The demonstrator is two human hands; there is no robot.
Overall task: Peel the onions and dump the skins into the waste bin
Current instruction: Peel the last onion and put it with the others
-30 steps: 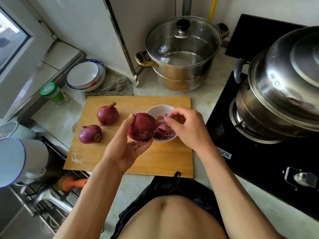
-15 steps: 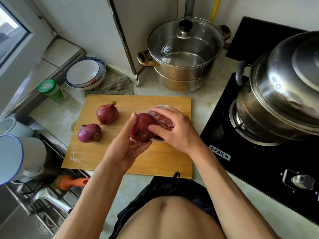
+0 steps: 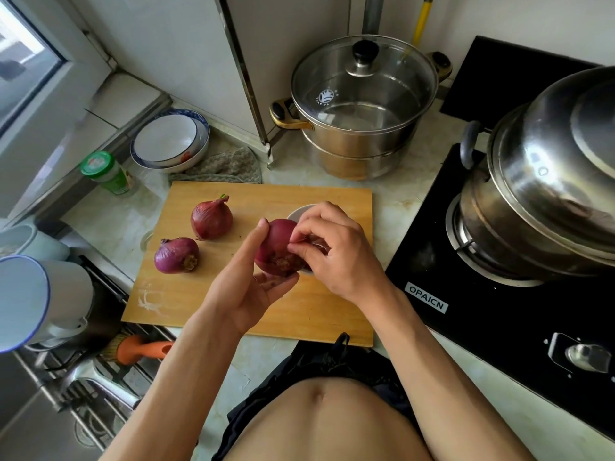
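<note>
Back from the bowl (image 3: 296,212), our right hand (image 3: 336,251) pinches skin on the onion (image 3: 276,247) mid-frame, left hand (image 3: 243,287) cupping it; we peel shallowly.

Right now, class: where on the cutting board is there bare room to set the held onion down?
Free: the near strip of the cutting board, and its near-left corner below the two loose onions. Crowded: the right middle, where both hands work over the white bowl.

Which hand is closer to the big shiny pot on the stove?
Right. The right hand is on the pot's side of the held onion; the left hand is beyond it, farther away.
</note>
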